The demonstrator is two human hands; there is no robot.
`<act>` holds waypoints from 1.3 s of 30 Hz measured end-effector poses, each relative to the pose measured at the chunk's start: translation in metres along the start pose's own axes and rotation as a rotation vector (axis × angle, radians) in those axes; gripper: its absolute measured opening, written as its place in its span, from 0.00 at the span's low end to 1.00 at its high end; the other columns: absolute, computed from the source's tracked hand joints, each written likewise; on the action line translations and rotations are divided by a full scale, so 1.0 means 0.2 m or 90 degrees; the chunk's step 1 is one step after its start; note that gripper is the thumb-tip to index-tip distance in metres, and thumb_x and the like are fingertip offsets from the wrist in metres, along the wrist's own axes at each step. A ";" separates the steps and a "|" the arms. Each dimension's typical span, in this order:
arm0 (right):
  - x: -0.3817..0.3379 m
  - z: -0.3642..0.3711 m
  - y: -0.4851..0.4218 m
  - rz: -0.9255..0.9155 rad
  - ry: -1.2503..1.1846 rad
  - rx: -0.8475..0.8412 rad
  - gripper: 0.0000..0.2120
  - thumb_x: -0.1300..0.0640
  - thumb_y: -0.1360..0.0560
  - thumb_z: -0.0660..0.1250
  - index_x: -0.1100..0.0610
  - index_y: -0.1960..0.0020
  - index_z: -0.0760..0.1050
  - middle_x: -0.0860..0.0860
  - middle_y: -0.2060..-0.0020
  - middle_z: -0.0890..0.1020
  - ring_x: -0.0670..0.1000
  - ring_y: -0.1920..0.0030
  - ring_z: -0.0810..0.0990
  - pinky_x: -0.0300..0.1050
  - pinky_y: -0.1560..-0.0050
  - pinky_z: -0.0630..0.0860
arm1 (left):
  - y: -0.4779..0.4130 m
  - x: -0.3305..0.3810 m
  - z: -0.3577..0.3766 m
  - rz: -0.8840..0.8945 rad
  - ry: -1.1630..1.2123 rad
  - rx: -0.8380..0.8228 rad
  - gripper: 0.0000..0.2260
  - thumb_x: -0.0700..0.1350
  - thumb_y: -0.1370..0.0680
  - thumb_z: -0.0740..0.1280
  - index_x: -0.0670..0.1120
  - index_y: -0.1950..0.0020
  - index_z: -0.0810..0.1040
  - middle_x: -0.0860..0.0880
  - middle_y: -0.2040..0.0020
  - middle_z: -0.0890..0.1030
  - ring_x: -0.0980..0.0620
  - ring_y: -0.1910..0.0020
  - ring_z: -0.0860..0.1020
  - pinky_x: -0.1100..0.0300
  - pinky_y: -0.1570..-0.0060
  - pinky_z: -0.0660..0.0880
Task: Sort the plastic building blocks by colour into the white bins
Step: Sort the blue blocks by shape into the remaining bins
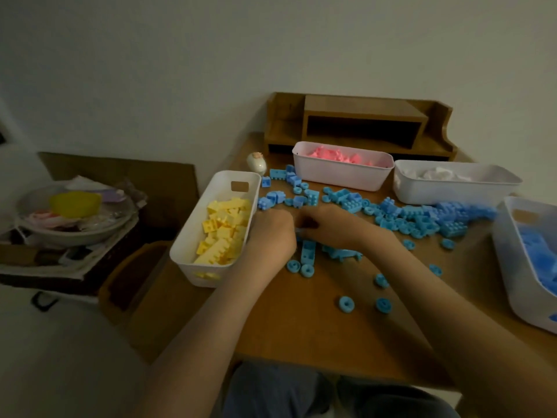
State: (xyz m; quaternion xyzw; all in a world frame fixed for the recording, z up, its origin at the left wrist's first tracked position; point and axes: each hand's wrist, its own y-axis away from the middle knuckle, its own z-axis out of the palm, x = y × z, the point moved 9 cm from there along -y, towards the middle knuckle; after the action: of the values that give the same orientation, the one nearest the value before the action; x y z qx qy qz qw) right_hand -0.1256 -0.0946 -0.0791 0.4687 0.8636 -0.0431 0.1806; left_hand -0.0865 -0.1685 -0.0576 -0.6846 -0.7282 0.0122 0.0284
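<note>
While blue blocks lie loose on table | studded bricks | ring-shaped wheels

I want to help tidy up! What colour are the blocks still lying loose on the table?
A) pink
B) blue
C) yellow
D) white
B: every loose block scattered on the table is blue.

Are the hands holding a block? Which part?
It cannot be told. The left hand and right hand meet among the loose blue blocks, but their fingertips are hidden in shadow.
</note>
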 end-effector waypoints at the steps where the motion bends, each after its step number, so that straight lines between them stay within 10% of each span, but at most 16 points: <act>1: 0.03 -0.02 0.02 0.004 -0.026 0.019 0.08 0.52 0.23 0.64 0.50 0.45 0.71 0.48 0.49 0.77 0.49 0.48 0.76 0.43 0.48 0.73 | -0.01 0.01 0.00 0.002 0.007 -0.004 0.12 0.44 0.18 0.58 0.40 0.39 0.74 0.42 0.39 0.76 0.44 0.40 0.74 0.55 0.43 0.70; 8: 0.25 -0.20 0.17 0.029 -0.101 0.134 0.15 0.58 0.24 0.64 0.46 0.40 0.70 0.49 0.45 0.74 0.49 0.47 0.74 0.40 0.48 0.70 | -0.06 0.06 -0.01 -0.023 0.260 0.029 0.14 0.43 0.21 0.61 0.42 0.36 0.67 0.43 0.41 0.75 0.44 0.42 0.74 0.55 0.52 0.72; 14: 0.41 -0.25 0.21 0.124 -0.168 0.232 0.07 0.61 0.25 0.65 0.56 0.49 0.70 0.53 0.50 0.74 0.51 0.55 0.74 0.42 0.58 0.72 | -0.07 0.23 0.07 0.092 0.347 -0.083 0.06 0.39 0.21 0.58 0.44 0.46 0.64 0.49 0.61 0.69 0.54 0.67 0.68 0.61 0.72 0.61; 23: 0.53 -0.21 0.21 0.189 -0.130 0.169 0.12 0.57 0.22 0.62 0.51 0.39 0.73 0.50 0.45 0.77 0.47 0.50 0.74 0.40 0.52 0.73 | -0.12 0.29 0.13 0.175 0.284 -0.037 0.14 0.54 0.24 0.65 0.50 0.43 0.71 0.50 0.46 0.69 0.51 0.45 0.70 0.59 0.55 0.65; 28: 0.52 -0.19 0.22 0.186 -0.159 0.125 0.09 0.51 0.25 0.66 0.49 0.45 0.74 0.42 0.60 0.73 0.41 0.60 0.71 0.32 0.64 0.67 | -0.14 0.28 0.15 0.157 0.285 -0.022 0.09 0.52 0.22 0.65 0.50 0.46 0.72 0.50 0.47 0.71 0.50 0.45 0.72 0.60 0.55 0.66; 35: 0.45 -0.23 0.19 0.118 -0.120 0.210 0.13 0.62 0.22 0.60 0.49 0.42 0.75 0.49 0.49 0.78 0.47 0.52 0.74 0.37 0.53 0.69 | -0.16 0.18 0.07 0.068 0.407 0.049 0.10 0.52 0.17 0.54 0.46 0.48 0.67 0.51 0.59 0.74 0.55 0.63 0.72 0.61 0.69 0.66; 39: 0.44 -0.15 0.16 0.143 -0.140 0.106 0.16 0.51 0.23 0.64 0.47 0.36 0.71 0.47 0.48 0.74 0.47 0.50 0.72 0.40 0.52 0.67 | -0.17 0.11 0.04 0.004 0.369 0.117 0.13 0.51 0.17 0.54 0.42 0.42 0.67 0.43 0.54 0.79 0.45 0.56 0.78 0.53 0.61 0.73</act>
State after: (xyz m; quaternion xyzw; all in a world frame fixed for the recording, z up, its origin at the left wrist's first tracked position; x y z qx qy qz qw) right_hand -0.1502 0.0008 -0.0783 0.5679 0.7745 -0.1453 0.2378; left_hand -0.1226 -0.1488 -0.0640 -0.6564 -0.6835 -0.1180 0.2969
